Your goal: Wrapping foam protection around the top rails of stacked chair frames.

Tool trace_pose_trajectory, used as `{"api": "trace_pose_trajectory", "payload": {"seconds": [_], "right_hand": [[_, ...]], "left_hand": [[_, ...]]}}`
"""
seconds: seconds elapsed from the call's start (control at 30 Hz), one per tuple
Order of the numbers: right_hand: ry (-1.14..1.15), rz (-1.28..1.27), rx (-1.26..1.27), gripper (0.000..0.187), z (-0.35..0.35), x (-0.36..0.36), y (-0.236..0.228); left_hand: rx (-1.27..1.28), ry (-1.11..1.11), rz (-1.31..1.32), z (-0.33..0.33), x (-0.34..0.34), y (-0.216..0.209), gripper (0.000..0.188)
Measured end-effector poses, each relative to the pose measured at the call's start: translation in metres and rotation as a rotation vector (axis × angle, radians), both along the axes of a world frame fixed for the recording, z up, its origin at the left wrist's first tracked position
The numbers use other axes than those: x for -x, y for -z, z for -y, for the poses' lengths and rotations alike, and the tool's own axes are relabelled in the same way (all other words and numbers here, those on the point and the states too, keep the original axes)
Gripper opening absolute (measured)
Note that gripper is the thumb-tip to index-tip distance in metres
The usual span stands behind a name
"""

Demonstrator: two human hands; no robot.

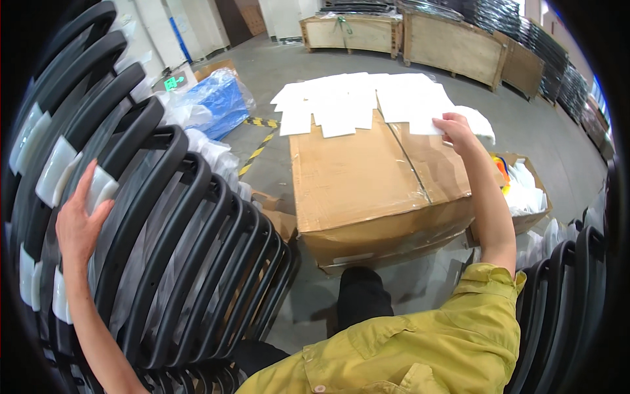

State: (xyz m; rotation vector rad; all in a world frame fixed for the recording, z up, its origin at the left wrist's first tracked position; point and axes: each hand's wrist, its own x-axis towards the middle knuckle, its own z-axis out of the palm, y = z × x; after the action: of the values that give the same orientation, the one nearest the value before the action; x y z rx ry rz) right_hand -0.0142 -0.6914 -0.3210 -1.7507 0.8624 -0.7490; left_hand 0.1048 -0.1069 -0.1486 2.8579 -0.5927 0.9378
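Note:
On the left, my left hand [80,223] lies against a white foam piece [102,189] folded over a black curved tube of a stacked frame [128,148]. Its index finger is stretched out and its thumb stands apart. More white foam pieces [56,169] sit on neighbouring tubes. My right hand [457,133] reaches forward to the far right corner of a large brown carton [354,180]. Its fingers are closed at the edge of a white foam sheet [426,121]. Overlapping foam sheets [338,102] cover the carton's far part.
An open box [533,220] with white pieces and an orange item stands right of the carton. More black frames [558,289] are at the lower right. Blue and clear plastic wrap [220,102] lies beyond the left stack. Wooden crates [453,49] line the back.

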Motion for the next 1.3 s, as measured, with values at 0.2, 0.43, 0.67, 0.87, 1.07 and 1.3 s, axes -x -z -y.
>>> {"api": "trace_pose_trajectory", "payload": {"seconds": [0.2,0.43,0.67,0.87,1.07,1.3], "right_hand": [[-0.610,0.537,-0.424,0.012,-0.136,-0.013,-0.022],[-1.312,0.232,-0.707,0.014,-0.347,-0.022,0.004],[-1.155,0.689,0.813,0.043,-0.383,-0.020,-0.019],[-1.862,0.046,-0.435,0.024,-0.450,-0.059,0.017],[-1.756,0.000,-0.741,0.026,-0.520,-0.092,0.003],[-1.765,0.110,-0.659,0.021,-0.571,-0.094,-0.031]], "left_hand": [[-0.047,0.377,0.602,0.045,0.033,0.066,0.037],[1.101,0.620,-0.703,0.075,0.065,0.150,0.028],[0.431,0.335,-0.837,-0.032,0.091,0.104,0.020],[0.562,0.173,-0.445,-0.066,0.104,0.086,0.023],[0.027,-0.072,0.434,-0.111,0.090,0.077,0.020],[0.195,-0.517,-0.131,-0.130,0.070,0.064,0.040]]}}
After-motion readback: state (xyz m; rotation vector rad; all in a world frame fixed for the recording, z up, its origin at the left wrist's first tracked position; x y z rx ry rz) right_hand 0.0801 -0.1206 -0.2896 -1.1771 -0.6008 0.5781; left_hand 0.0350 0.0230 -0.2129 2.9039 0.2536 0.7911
